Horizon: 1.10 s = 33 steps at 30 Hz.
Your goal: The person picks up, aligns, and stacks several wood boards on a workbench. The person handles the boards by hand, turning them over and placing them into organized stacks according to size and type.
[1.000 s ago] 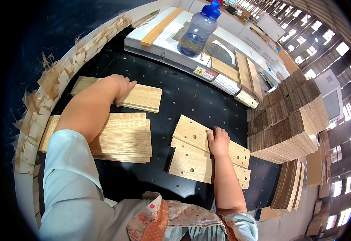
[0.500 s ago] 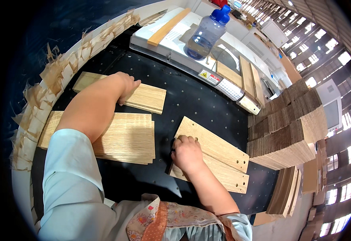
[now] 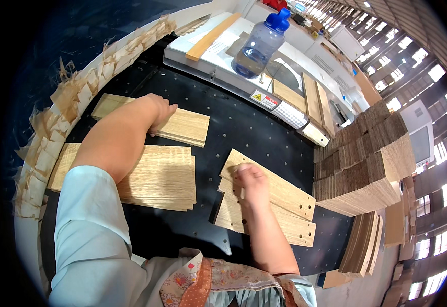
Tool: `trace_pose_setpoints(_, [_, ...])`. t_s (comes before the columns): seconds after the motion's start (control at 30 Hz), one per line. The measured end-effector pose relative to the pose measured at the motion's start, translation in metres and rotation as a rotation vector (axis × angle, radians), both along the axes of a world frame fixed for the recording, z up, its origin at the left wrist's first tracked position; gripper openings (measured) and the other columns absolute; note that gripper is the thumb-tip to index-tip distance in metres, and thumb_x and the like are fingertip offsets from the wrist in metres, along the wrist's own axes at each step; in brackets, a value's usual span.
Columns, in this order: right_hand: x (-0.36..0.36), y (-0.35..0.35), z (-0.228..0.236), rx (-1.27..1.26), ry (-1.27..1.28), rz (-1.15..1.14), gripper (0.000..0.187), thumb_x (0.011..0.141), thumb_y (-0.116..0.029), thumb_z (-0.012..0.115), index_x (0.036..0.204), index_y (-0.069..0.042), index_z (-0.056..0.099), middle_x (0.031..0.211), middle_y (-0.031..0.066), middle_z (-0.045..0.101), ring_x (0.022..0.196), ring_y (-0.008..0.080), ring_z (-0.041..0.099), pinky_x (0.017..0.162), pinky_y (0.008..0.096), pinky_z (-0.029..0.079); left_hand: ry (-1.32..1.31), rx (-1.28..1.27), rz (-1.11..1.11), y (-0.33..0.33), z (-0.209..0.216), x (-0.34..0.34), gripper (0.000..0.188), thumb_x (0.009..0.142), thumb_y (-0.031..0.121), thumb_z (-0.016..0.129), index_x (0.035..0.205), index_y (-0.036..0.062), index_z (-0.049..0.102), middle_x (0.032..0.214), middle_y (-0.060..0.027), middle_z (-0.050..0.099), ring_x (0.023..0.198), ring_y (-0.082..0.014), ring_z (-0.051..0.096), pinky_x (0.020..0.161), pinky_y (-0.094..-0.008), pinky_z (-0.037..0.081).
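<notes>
My left hand (image 3: 158, 113) is closed across a short stack of narrow light-wood boards (image 3: 190, 125), thumb on the near edge and fingers over the far edge. Just below it lies a thicker stack of wider wood boards (image 3: 164, 176), partly hidden by my left forearm. To the right, my right hand (image 3: 253, 180) is curled, fingertips together, over the upper of two side-by-side boards with drilled holes (image 3: 287, 192). Whatever its fingers may hold is hidden. The lower drilled board (image 3: 277, 223) has a notched left end and lies partly under my right forearm.
The black worktop (image 3: 218, 100) is dotted with small studs. Behind it, a white machine beam (image 3: 223, 56) carries a water bottle (image 3: 259, 43) and wood strips (image 3: 213, 37). Tall piles of brown boards (image 3: 361, 163) stand at the right. A torn-tape-covered rim (image 3: 62, 120) curves along the left.
My right hand has moved up and right from the left ends of the drilled boards onto the upper one, uncovering the lower board's notched end. My left hand has stayed in place.
</notes>
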State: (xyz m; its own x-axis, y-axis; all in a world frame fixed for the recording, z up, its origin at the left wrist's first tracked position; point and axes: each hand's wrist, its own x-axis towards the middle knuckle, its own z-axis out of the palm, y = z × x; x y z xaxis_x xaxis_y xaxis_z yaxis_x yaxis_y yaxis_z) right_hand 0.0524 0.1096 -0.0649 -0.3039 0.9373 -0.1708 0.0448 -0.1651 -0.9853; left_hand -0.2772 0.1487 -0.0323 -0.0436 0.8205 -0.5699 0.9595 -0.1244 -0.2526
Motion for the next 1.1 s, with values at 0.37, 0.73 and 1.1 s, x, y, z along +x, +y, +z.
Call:
trace_pose_setpoints(0.37, [0.053, 0.059, -0.047, 0.922, -0.724, -0.186, 0.045, 0.079, -0.009, 0.066, 0.122, -0.007, 0.057, 0.12, 0.0149, 0.057, 0.114, 0.0299, 0.051, 0.099, 0.0374, 0.039, -0.004, 0.021, 0.029, -0.006, 0.015, 0.013, 0.117, 0.058, 0.03, 0.089, 0.149, 0.0089, 0.017, 0.14, -0.0134, 0.042, 0.126, -0.0293, 0.045, 0.102, -0.0383, 0.041])
trace_pose_setpoints(0.73, [0.035, 0.039, -0.041, 0.857, -1.206, -0.01, 0.036, 0.088, -0.037, 0.055, 0.111, -0.011, 0.062, 0.103, 0.0091, 0.06, 0.102, 0.0277, 0.054, 0.093, 0.0471, 0.036, 0.009, 0.012, 0.032, -0.007, 0.017, 0.016, 0.117, 0.058, 0.032, 0.089, 0.148, 0.0077, 0.018, 0.138, -0.015, 0.044, 0.125, -0.0301, 0.045, 0.102, -0.0381, 0.041])
trace_pose_setpoints(1.1, [0.031, 0.035, -0.036, 0.832, -1.257, -0.003, 0.03, 0.088, -0.037, 0.054, 0.095, -0.009, 0.062, 0.094, 0.0094, 0.059, 0.096, 0.0287, 0.054, 0.087, 0.0476, 0.038, -0.007, 0.017, 0.073, -0.009, 0.018, 0.018, 0.118, 0.058, 0.033, 0.089, 0.148, 0.0095, 0.017, 0.139, -0.0142, 0.043, 0.126, -0.03, 0.044, 0.102, -0.0377, 0.04])
